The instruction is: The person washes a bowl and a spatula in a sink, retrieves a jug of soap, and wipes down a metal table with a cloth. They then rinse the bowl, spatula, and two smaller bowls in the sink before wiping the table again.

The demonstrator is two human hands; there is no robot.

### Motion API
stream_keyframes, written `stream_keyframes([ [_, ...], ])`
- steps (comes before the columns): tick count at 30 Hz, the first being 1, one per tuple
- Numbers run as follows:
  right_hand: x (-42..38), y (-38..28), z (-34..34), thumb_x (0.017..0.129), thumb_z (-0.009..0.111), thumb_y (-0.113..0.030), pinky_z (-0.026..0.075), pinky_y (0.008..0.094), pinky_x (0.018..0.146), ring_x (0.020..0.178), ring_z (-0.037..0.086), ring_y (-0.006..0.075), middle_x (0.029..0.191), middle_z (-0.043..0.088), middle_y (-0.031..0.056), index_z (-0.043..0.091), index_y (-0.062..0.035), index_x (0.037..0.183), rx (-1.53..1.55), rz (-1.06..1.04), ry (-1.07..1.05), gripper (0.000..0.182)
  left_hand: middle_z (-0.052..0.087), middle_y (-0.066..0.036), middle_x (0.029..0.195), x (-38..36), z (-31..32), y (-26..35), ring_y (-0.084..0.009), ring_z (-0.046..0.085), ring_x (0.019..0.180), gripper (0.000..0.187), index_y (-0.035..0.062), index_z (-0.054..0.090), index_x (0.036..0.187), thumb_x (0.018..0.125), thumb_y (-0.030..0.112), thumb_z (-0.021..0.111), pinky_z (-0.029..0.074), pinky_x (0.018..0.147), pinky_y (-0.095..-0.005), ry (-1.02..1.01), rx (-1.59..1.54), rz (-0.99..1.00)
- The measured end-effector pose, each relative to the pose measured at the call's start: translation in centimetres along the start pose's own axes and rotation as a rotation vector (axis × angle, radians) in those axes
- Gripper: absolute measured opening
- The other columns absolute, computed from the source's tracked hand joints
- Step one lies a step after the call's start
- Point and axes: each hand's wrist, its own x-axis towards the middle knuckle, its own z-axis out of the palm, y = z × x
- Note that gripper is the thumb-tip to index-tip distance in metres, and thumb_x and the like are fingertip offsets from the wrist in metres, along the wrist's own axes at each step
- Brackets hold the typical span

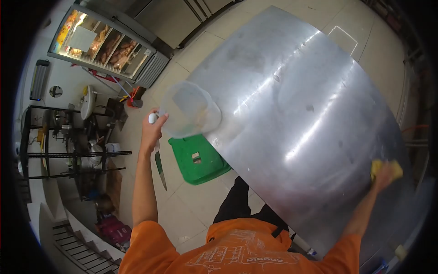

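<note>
My left hand [154, 130] is closed round a knife [161, 171] and the edge of a translucent plastic tub [194, 112]. The knife's white handle shows at the top of the fist, and its blade points down toward the floor. Past the left edge of the metal table [269, 114], the tub is held tilted, and a little brownish matter seems to show inside. At the far right, my right hand [384, 175] presses a yellow cloth [393, 170] against the tabletop. Its fingers are slightly blurred but wrapped over the cloth.
A green plastic stool [199, 165] stands on the tiled floor below the tub. At the back left are a lit display fridge [107, 45], a small sink [88, 102] and a black shelf rack [77, 155] with pots. Stair railings [84, 249] lie at lower left.
</note>
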Motion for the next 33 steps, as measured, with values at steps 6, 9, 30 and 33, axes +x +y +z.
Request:
stream_keyframes([
  [6,30.3,-35.5,-17.0,0.085,0.058,-0.051,0.027,0.0435,0.112,0.130,0.042,0.0375,0.135,0.049,0.0270,0.051,0.0087,0.129,0.739,0.290,-0.260,0.075,0.052,0.004,0.068,1.1,-5.2,-2.5,-0.0061,0.046,0.053,0.017,0.0057,0.062,0.088,0.078,0.019,0.066,0.034,0.045,-0.0225,0.111,-0.070,-0.108],
  [9,32.8,-51.8,-28.9,0.089,0.053,-0.047,0.017,0.0453,0.116,0.139,0.029,0.0365,0.147,0.035,0.0251,0.037,0.0060,0.140,0.976,0.014,-0.217,0.075,0.058,0.000,0.090,-0.4,-14.4,-4.9,-0.0105,0.055,0.078,0.026,0.0083,0.061,0.102,0.083,0.025,0.067,0.045,0.061,-0.0282,0.384,-0.390,-0.195],
  [30,18.7,-24.1,-17.7,0.093,0.055,-0.044,0.029,0.0450,0.109,0.132,0.038,0.0375,0.141,0.043,0.0229,0.043,0.0042,0.137,0.644,0.315,-0.319,0.067,0.056,-0.007,0.115,-16.1,-33.9,-33.0,-0.0275,0.058,0.095,0.056,0.0090,0.048,0.130,0.089,0.045,0.052,0.050,0.073,-0.0421,0.979,-0.301,-0.636],
  [33,28.6,-36.9,-19.8,0.091,0.059,-0.041,0.029,0.0454,0.110,0.126,0.043,0.0409,0.132,0.049,0.0282,0.050,0.0080,0.127,0.933,0.232,-0.152,0.062,0.056,-0.008,0.113,-21.2,-32.5,-33.5,-0.0272,0.055,0.095,0.055,0.0077,0.049,0.129,0.089,0.046,0.049,0.046,0.075,-0.0442,1.028,-0.262,-0.873],
])
